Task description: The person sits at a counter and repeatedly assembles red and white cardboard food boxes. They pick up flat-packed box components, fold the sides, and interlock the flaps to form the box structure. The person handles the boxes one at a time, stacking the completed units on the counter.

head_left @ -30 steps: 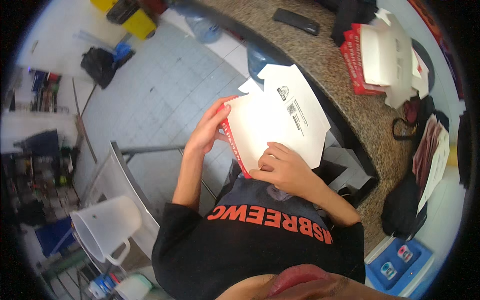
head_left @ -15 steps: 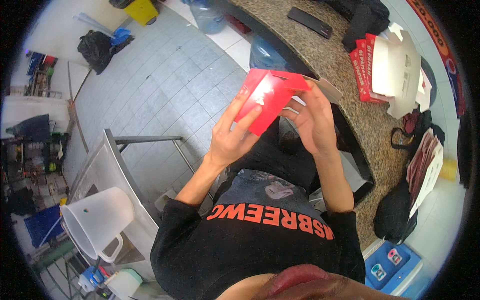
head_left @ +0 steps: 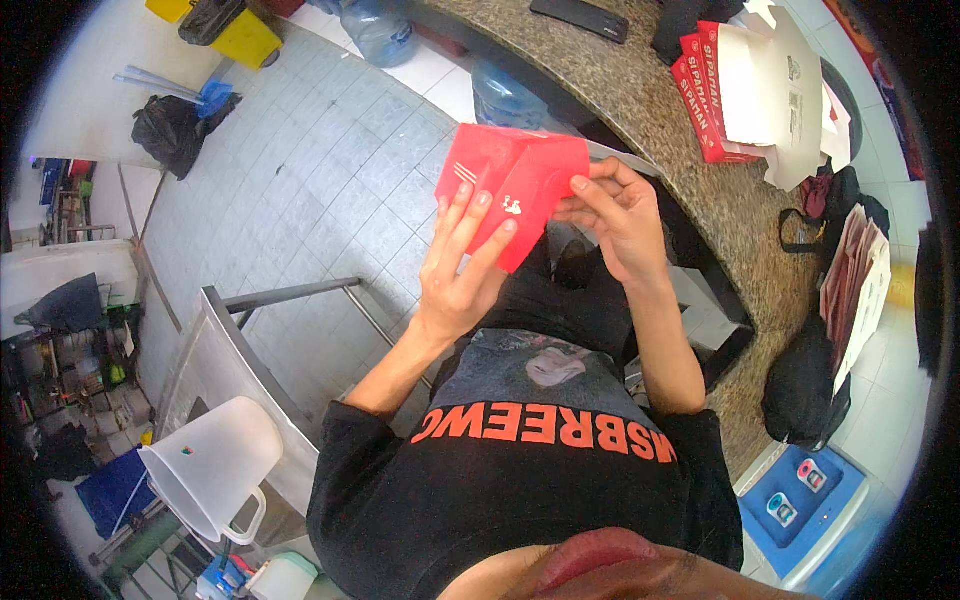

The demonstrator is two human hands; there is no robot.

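A red folding carton point(head_left: 515, 170), partly folded with a pale inner side, is held up in front of me. My left hand point(head_left: 462, 265) grips it from the lower left, its fingers stretched over the printed face and the thumb hidden. At the carton's right edge my right hand point(head_left: 618, 215) pinches the board between thumb and fingers. Over on the granite counter, several red cartons point(head_left: 698, 100) lie in a pile, with white unfolded cartons point(head_left: 770, 95) beside and over them.
A black phone point(head_left: 580, 18) lies on the granite counter point(head_left: 640, 110). Stacked flat cartons point(head_left: 855, 300) and a black bag point(head_left: 800, 400) are at the right. On the left, a white plastic pitcher point(head_left: 215, 465) stands on a metal table point(head_left: 225, 355). Blue water jugs point(head_left: 505, 95) sit below the counter.
The red carton has tilted and spread wider, showing more of its printed face. Both hands have shifted slightly with it, and the right fingers now pinch its right edge. The whole view has shifted a little.
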